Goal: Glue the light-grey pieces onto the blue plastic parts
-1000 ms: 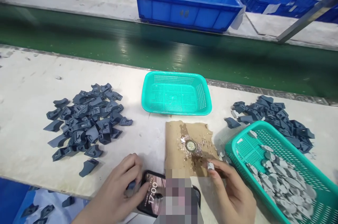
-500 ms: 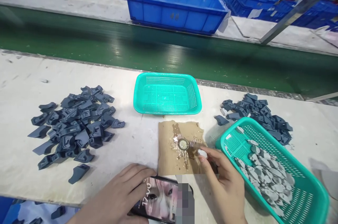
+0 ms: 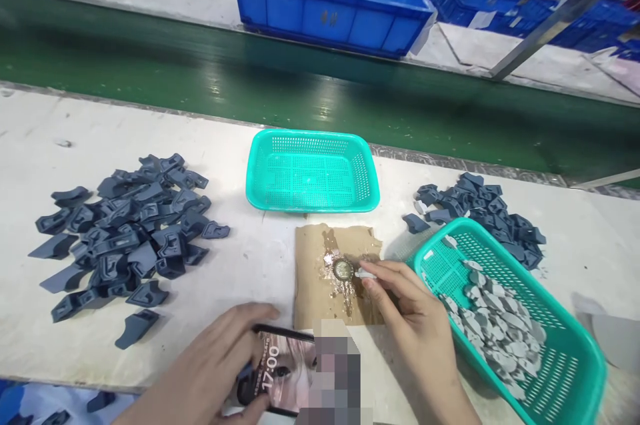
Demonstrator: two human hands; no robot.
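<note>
My right hand (image 3: 407,298) pinches a small pale grey piece (image 3: 366,274) between thumb and fingertips. That piece is at the right edge of a small round cap (image 3: 343,270) with yellowish contents, which sits on a brown cardboard sheet (image 3: 310,308) wet with shiny splashes. Whether the piece touches the cap's rim I cannot tell. At the lower middle, my left hand (image 3: 233,351) grips the left end of a smartphone (image 3: 287,375), thumb on the near edge and fingers on the far one. The phone's lit screen reads 17:00, and its right part is blurred out.
Dark grey moulded parts lie heaped on the left (image 3: 130,231) and at the back right (image 3: 465,205). A green basket (image 3: 593,371) of pale pieces stands right; another green basket (image 3: 313,205) is behind the cardboard. Beyond the green belt (image 3: 150,68) is a blue crate (image 3: 330,18).
My right hand has brought the pale piece leftward to the round cap. The left hand has shifted on the phone, its index finger lifting off. The whole view has moved slightly.
</note>
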